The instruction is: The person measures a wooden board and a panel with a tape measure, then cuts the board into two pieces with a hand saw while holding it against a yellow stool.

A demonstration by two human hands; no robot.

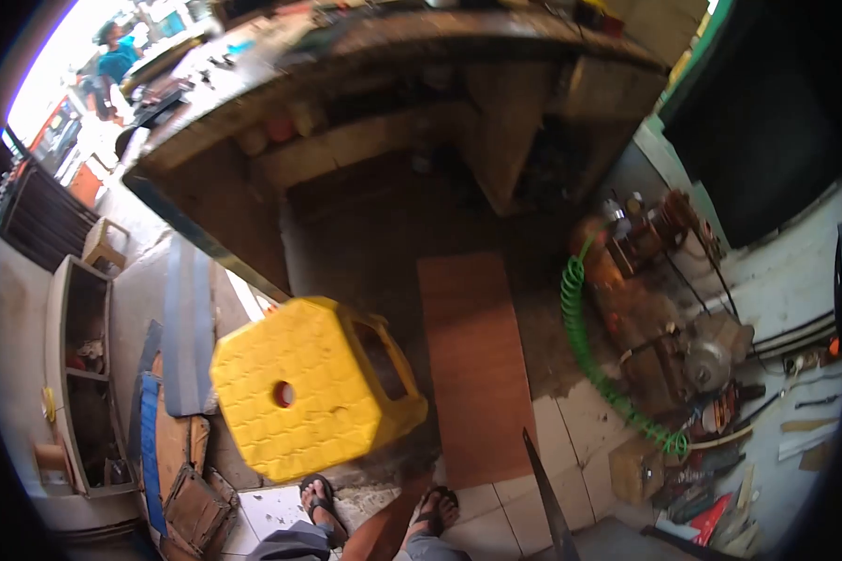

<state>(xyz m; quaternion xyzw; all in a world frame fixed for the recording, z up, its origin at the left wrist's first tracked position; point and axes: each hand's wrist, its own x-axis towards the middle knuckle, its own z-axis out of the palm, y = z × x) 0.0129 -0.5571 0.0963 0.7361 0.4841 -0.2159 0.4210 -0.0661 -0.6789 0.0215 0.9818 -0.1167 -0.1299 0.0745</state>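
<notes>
Workshop floor (pixel 365 252): brown board (pixel 472 365) runs lengthwise from feet (pixel 323 500) toward workbench (pixel 393 47).

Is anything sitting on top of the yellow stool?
No, the yellow stool has a bare seat, with only its round centre hole showing.

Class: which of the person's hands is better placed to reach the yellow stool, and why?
Probably the left. Neither hand is in view, but the yellow stool stands ahead of the left foot, while the brown board lies ahead of the right foot.
</notes>
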